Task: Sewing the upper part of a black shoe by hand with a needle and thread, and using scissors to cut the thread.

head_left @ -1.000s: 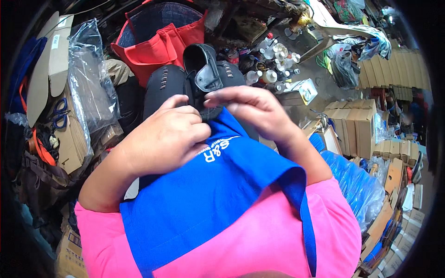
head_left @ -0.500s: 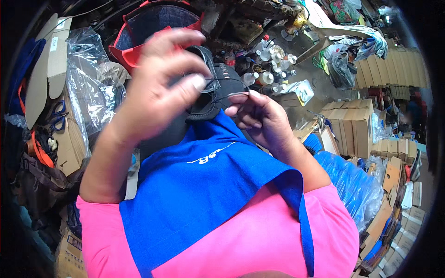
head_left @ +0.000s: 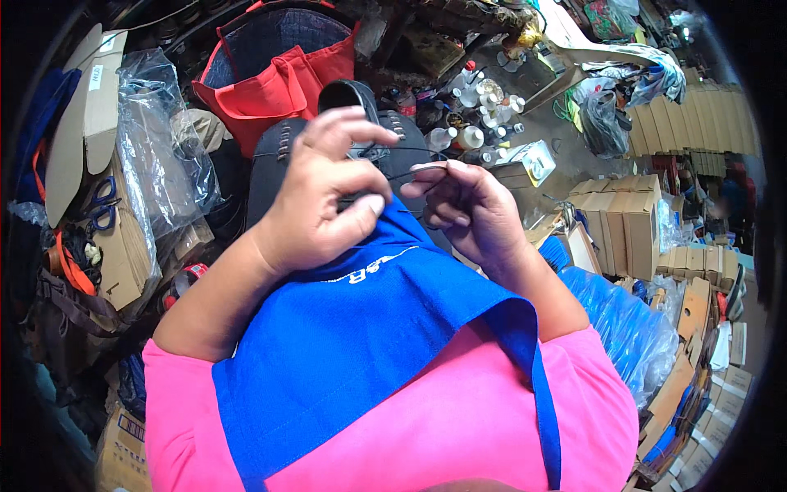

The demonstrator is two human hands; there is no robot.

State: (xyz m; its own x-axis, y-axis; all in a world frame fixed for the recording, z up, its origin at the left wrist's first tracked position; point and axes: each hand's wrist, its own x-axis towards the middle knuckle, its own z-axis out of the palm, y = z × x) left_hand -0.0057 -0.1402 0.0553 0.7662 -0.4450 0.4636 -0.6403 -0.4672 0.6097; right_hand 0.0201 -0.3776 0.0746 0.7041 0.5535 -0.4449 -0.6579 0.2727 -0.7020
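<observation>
A black shoe (head_left: 366, 97) rests on my lap over the blue apron (head_left: 352, 328), largely covered by my left hand. My left hand (head_left: 324, 193) hovers over the near part of the shoe, its fingers curved and apart, with nothing visible between them. To the right, my right hand (head_left: 475, 201) pinches a thin black cord (head_left: 414, 148) between thumb and forefinger, the other fingers curled in. The cord forms a loop between the shoe and those fingertips. Where it meets the shoe is hidden behind my left hand.
A red bag (head_left: 279, 94) stands open beyond my knees. Several bottles (head_left: 470, 138) are on the floor ahead. Cardboard pieces and clear plastic (head_left: 160, 139) lie at left, with blue-handled scissors (head_left: 102, 203). Cardboard boxes (head_left: 615, 213) and a blue plastic-wrapped bundle (head_left: 615, 312) sit at right.
My left hand has come down and toward the right, nearer my right hand, uncovering the red bag. The shoe has shifted slightly. My right hand keeps its pinch on the cord, almost in place.
</observation>
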